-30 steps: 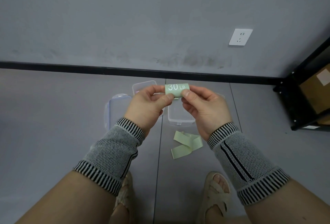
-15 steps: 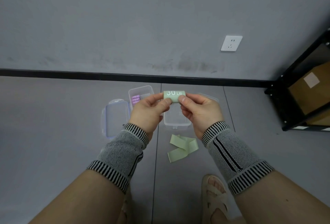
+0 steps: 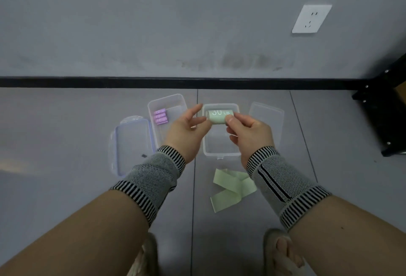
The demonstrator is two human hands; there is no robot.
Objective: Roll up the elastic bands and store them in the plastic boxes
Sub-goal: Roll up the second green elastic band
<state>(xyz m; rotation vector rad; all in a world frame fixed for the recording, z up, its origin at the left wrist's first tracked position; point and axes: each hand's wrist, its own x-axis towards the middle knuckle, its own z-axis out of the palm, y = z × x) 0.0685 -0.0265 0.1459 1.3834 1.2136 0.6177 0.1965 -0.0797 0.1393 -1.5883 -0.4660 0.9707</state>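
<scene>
Centre left on the grey floor [image 3: 66, 176] lies one clear plastic lid [image 3: 131, 143] with a purple seal, then one clear rectangular box [image 3: 175, 112] holding three lilac rolled bands [image 3: 160, 117]. The left hand [image 3: 186, 131], fingers loosely open, touches with its thumb one green cylindrical rolled band [image 3: 217, 116] marked "30 LB". The fingers of the right hand [image 3: 249, 131] pinch this band above a second clear box [image 3: 219, 145]. One flat green band [image 3: 232, 187] lies below.

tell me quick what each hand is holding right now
Left hand: open, fingers relaxed, thumb tip against the green 30 LB band roll.
Right hand: closed, pinching that roll.
</scene>
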